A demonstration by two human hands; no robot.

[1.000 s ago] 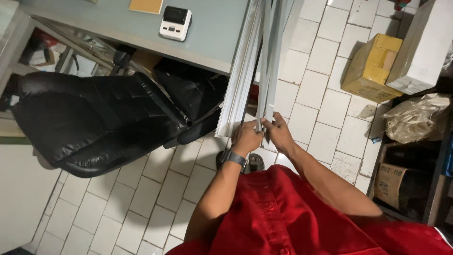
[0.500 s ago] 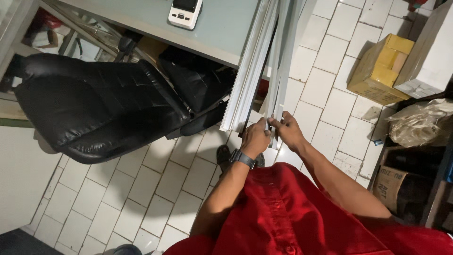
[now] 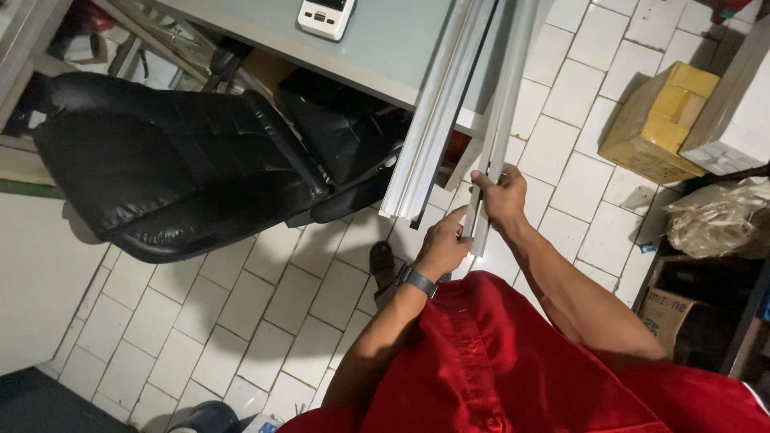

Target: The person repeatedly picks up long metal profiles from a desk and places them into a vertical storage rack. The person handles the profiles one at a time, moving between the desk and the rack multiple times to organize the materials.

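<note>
A long white strip slants down off the edge of the grey tabletop, its lower end held over the tiled floor. The right hand closes its grip around the strip near that end; the left hand, a dark watch at the wrist, pinches it just below. Beside it leans a bundle of similar white profiles. A black office chair sits left, a yellow carton right.
</note>
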